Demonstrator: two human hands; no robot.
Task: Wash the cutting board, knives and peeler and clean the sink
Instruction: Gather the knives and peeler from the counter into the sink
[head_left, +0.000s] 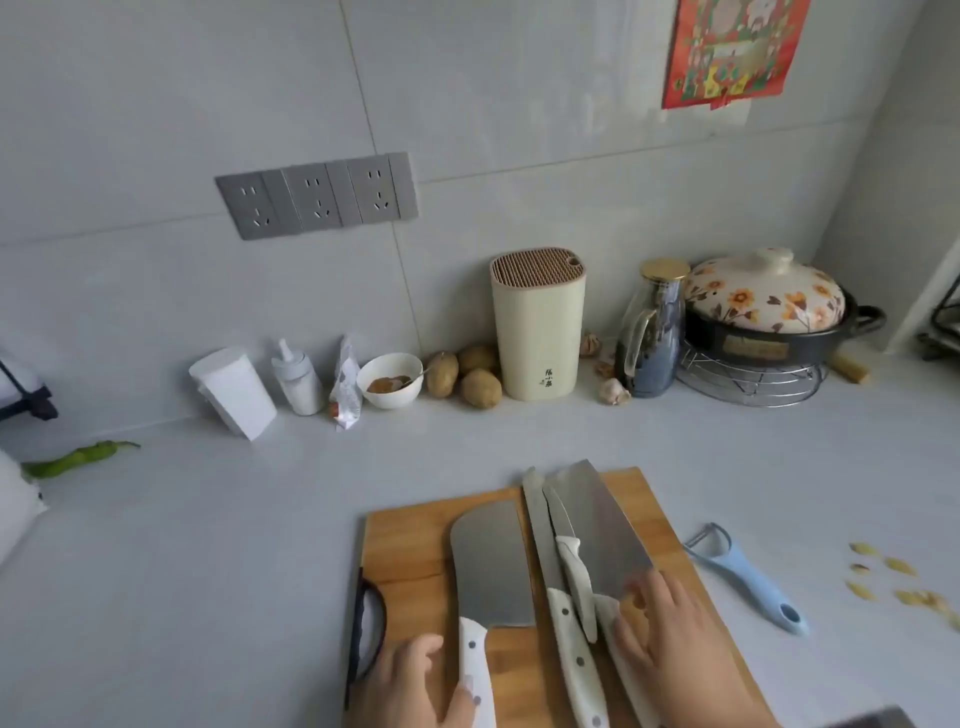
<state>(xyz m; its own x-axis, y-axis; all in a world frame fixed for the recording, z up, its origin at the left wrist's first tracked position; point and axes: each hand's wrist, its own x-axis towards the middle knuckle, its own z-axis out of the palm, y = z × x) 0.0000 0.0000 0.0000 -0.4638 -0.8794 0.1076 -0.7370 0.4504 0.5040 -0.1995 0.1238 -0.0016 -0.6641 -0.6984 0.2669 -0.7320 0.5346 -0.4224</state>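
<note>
Wooden cutting board (410, 551) on grey countertop (234, 545), bearing four white-handled knives: cleaver (491, 566), slicing knife (543, 545), paring knife (563, 530), chef's knife (602, 525). Left hand (415, 686) grasping cleaver handle; right hand (680, 644) fingers extended, resting on chef's knife. Blue peeler (748, 577) right of board. Knife block (537, 322) beyond board.

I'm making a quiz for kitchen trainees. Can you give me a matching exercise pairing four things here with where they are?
Things:
1. cleaver
2. peeler
3. green pepper
4. knife block

Places:
A. against the wall, beside the potatoes
B. on the counter, right of the cutting board
C. on the cutting board
D. on the counter at far left

Pairs: 1-C, 2-B, 3-D, 4-A
</note>
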